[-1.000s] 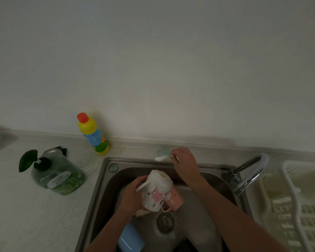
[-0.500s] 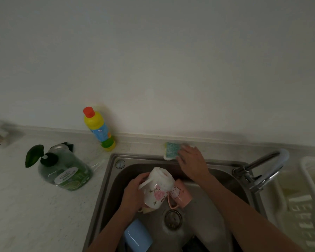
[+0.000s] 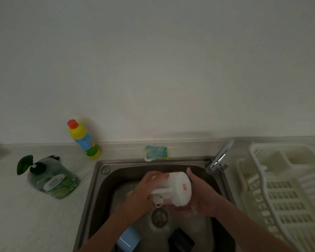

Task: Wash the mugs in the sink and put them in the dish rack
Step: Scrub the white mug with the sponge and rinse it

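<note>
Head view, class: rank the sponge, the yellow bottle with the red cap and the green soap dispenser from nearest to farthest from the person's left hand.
From the left hand, which holds the white mug over the sink:
1. Sponge, on the counter behind the sink.
2. Yellow bottle, back left by the wall.
3. Green soap dispenser, far left on the counter.

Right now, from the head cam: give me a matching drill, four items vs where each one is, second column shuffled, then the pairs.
Items:
1. white mug
2. sponge
3. blue mug
4. dish rack

Places:
A. low in the sink, near the bottom edge of the view
B. on the counter right of the faucet
C. between the left hand and right hand
D. on the ledge behind the sink

Pairs: 1-C, 2-D, 3-A, 4-B
</note>
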`<state>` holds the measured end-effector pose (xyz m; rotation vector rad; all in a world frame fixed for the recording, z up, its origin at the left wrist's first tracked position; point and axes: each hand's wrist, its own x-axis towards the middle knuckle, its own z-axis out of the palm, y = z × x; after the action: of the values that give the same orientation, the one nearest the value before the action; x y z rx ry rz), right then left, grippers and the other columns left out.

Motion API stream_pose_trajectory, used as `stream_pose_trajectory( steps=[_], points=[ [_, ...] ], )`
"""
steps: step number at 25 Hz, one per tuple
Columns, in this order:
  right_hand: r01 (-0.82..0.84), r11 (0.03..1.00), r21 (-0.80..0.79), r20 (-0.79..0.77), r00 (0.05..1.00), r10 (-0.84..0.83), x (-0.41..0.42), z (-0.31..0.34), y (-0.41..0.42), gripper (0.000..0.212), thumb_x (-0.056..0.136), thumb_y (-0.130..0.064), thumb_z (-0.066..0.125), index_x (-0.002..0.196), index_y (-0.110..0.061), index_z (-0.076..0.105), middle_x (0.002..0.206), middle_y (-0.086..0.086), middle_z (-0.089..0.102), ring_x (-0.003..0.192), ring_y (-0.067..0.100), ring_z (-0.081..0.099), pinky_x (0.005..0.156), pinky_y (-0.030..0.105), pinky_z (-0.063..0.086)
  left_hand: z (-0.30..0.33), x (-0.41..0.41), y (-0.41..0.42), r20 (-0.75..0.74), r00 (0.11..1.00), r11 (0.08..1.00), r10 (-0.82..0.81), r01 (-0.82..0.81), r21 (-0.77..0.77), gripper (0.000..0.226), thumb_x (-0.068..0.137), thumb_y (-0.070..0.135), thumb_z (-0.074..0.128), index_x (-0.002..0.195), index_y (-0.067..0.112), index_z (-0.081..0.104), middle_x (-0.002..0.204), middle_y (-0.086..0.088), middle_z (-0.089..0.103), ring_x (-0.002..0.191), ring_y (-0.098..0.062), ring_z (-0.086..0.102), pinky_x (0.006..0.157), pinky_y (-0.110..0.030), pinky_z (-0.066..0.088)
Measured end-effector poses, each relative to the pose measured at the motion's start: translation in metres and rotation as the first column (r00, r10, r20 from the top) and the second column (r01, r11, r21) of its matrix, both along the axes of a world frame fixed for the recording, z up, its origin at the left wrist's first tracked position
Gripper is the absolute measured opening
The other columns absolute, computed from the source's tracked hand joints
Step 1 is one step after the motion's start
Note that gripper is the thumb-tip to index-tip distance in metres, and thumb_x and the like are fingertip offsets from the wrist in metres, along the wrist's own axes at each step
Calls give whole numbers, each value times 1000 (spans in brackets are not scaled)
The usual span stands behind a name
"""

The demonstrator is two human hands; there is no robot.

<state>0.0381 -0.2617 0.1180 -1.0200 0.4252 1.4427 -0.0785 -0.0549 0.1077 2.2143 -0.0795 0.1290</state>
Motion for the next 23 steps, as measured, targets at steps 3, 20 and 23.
stream_pose_trajectory(
  steps=[3,20,23],
  points=[
    [60,993,101,-98,994,-50,-20,5,-35,78,84,-65,54,131,-4,61,136,29,54,118,46,55,103,57,41,1,1,-29,-68,973,959,-221,230,166,90,84,-4,51,150,48,20,154,12,23,137,-10,38,106,-29,43],
    [115,984,139,4,993,-116,-32,4,-111,50,86,-25,69,128,1,61,122,28,64,101,41,68,83,50,56,15,-25,-85,-202,945,746,-256,326,581,92,88,14,60,157,36,3,165,-4,4,115,-9,59,93,-27,55],
    [190,972,139,30,980,-196,-30,9,-105,41,91,-24,62,126,-3,59,116,25,68,91,38,72,71,47,60,26,-19,-92,-614,780,913,122,-331,-238,57,90,25,60,144,24,43,131,-5,61,112,-23,65,98,-49,53]
  ],
)
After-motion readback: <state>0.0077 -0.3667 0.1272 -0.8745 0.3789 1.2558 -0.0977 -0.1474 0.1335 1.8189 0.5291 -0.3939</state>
